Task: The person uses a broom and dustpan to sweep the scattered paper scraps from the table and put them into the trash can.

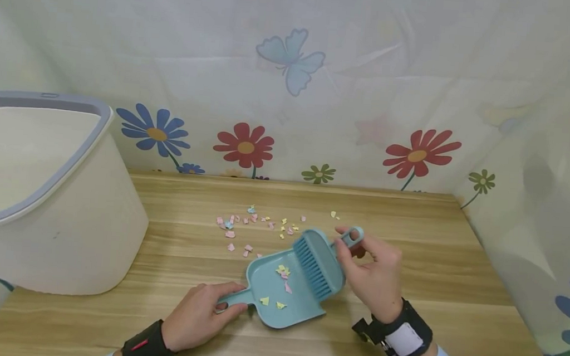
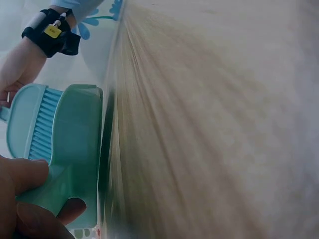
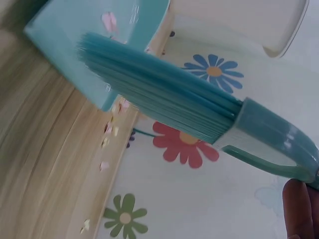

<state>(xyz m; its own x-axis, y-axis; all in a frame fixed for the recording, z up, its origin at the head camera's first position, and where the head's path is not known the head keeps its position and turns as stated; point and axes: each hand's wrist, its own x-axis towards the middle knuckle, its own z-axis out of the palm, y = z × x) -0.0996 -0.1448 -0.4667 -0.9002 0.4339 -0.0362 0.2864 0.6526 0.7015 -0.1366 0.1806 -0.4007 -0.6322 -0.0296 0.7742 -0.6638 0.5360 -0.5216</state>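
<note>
My left hand (image 1: 204,314) grips the short handle of a light-blue dustpan (image 1: 299,312), which is held low over the wooden table. Yellow and pink paper scraps (image 1: 282,271) lie in its pan. With my right hand (image 1: 373,269) I pinch the handle of a matching small brush (image 1: 326,259). Its bristles (image 1: 312,268) overlap the right side of the pan in the head view; the right wrist view shows the bristles (image 3: 159,92) pointing toward the dustpan (image 3: 75,55). Past the pan, several pink, yellow and blue paper scraps (image 1: 230,233) are scattered on the table.
A large white bin (image 1: 85,224) with a grey rim stands at the left of the wooden table (image 1: 428,278). Behind the table's far edge hangs a pale sheet (image 1: 203,71) printed with flowers and a butterfly. It continues along the right side.
</note>
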